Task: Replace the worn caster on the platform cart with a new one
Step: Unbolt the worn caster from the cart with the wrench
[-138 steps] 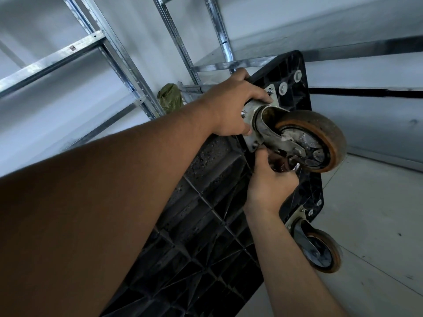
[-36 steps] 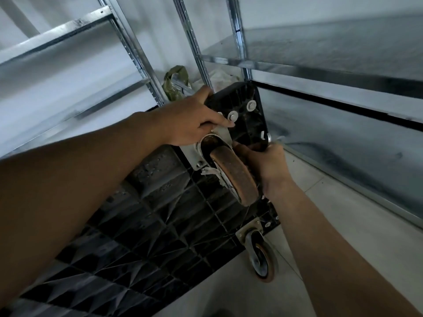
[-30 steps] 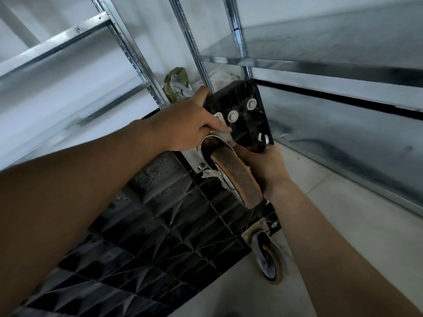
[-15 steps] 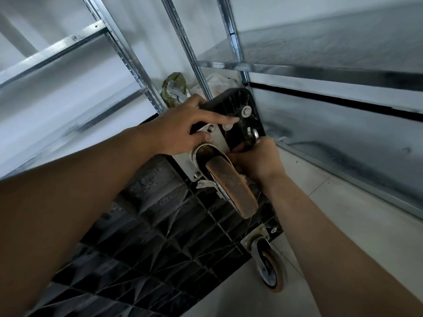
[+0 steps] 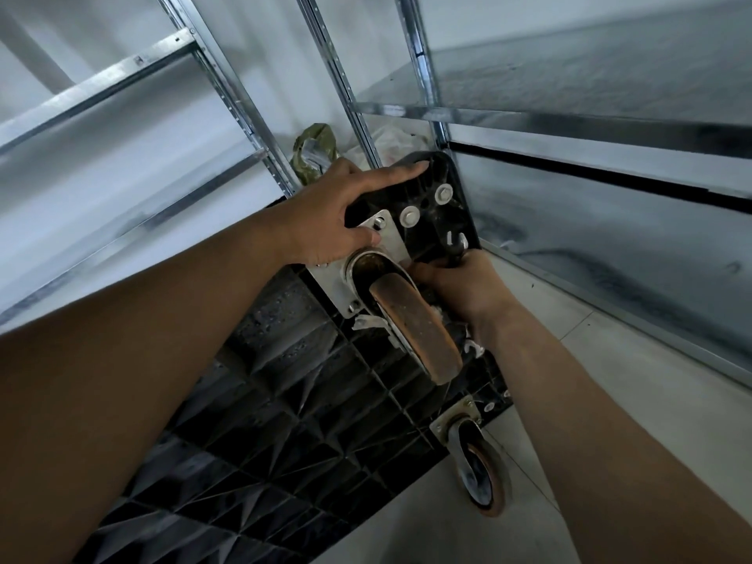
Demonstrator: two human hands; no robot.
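The black platform cart (image 5: 285, 421) stands tipped on its edge, ribbed underside toward me. A worn caster (image 5: 411, 319) with an orange-brown wheel and a steel mounting plate sits at the cart's upper corner. My left hand (image 5: 337, 215) lies flat over the plate and the corner, fingers spread along the rim, thumb pressing the plate. My right hand (image 5: 464, 284) reaches behind the caster's right side with fingers curled at the plate's edge; what they pinch is hidden. A second caster (image 5: 480, 470) hangs at the lower corner.
Galvanised metal shelving uprights (image 5: 333, 67) and shelves (image 5: 569, 87) stand close behind and to the right of the cart. A green bundle (image 5: 313, 152) and a white plastic bag (image 5: 390, 140) lie behind the uprights. Pale floor tiles (image 5: 630, 400) run below right.
My left hand slid up from the caster plate and stretched its fingers along the cart's top corner. The right hand stayed behind the caster, shifting slightly. The caster swivelled edge-on earlier.
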